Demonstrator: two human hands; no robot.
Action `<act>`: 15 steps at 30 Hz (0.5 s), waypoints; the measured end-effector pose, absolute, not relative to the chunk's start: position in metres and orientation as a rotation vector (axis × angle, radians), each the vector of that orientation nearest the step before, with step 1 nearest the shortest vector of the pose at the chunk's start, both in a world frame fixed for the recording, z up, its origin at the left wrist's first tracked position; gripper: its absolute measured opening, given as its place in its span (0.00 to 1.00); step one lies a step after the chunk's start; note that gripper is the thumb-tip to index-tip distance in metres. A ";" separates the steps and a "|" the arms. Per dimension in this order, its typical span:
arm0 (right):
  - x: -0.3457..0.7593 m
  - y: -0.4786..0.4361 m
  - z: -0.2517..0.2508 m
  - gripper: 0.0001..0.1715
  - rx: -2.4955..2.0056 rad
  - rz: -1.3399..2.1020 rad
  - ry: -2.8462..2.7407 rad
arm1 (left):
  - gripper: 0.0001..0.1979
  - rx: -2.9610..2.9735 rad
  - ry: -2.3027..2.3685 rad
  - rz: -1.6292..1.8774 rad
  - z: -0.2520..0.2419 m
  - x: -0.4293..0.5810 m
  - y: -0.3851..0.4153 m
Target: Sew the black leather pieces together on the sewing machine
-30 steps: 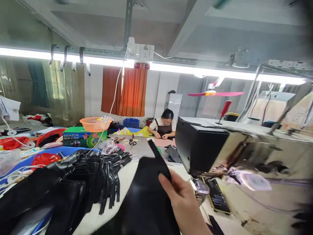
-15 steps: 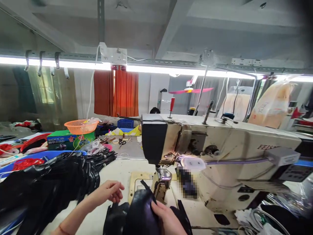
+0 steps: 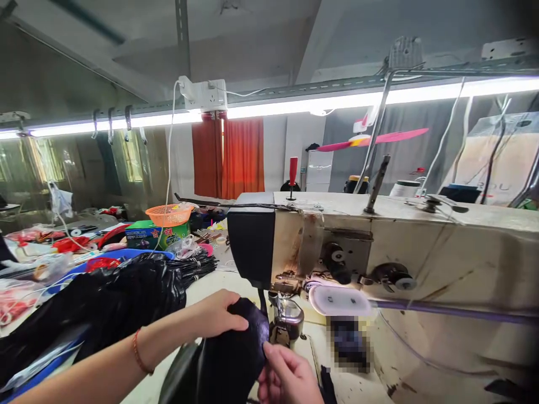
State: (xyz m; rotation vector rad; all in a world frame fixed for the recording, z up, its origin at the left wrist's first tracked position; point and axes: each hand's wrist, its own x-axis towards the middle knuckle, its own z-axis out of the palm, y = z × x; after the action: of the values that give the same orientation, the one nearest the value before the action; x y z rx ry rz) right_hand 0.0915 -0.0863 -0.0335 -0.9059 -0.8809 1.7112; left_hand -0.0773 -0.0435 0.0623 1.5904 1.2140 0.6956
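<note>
A black, leather-like piece (image 3: pixel 227 359) is raised in front of the sewing machine (image 3: pixel 295 247), close to its needle area. My left hand (image 3: pixel 217 314) grips its upper edge, thumb on the near face and the other fingers behind it. At the right edge, my right hand (image 3: pixel 290 373) pinches the same piece between thumb and curled fingers. Just beyond the piece is the metal post (image 3: pixel 288 314) under the machine head. A dark strip hangs at the lower right, partly hidden by my right hand.
A heap of black pieces (image 3: pixel 126 297) lies on the left, over a blue tub (image 3: pixel 168 255). Behind it are an orange basket (image 3: pixel 170 215) and a green box (image 3: pixel 143 235). A lit lamp (image 3: pixel 339 301) sits under the machine arm. A red-handled screwdriver (image 3: pixel 293 177) stands on top.
My left hand has moved right and taken hold of the black piece's upper edge. The right hand keeps its grip at the side. The view has shifted closer to the machine.
</note>
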 end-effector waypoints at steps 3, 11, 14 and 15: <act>0.101 -0.082 -0.043 0.32 -1.036 1.577 -0.982 | 0.16 1.579 1.288 0.722 0.041 -0.057 -0.034; 0.115 -0.065 -0.054 0.34 -1.132 1.473 -1.012 | 0.13 1.355 1.178 0.715 0.029 -0.021 -0.016; 0.122 -0.062 -0.055 0.33 -1.129 1.334 -1.089 | 0.13 1.235 1.092 0.742 0.026 -0.021 -0.011; 0.126 -0.061 -0.056 0.32 -1.120 1.190 -1.147 | 0.13 1.193 1.062 0.748 0.024 -0.021 -0.010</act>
State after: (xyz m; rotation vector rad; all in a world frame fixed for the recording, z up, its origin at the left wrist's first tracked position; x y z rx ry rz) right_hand 0.1264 -0.0608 -0.0563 -1.1204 -1.1470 1.1903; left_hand -0.0205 -0.0103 0.0239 1.1931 1.0625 0.7478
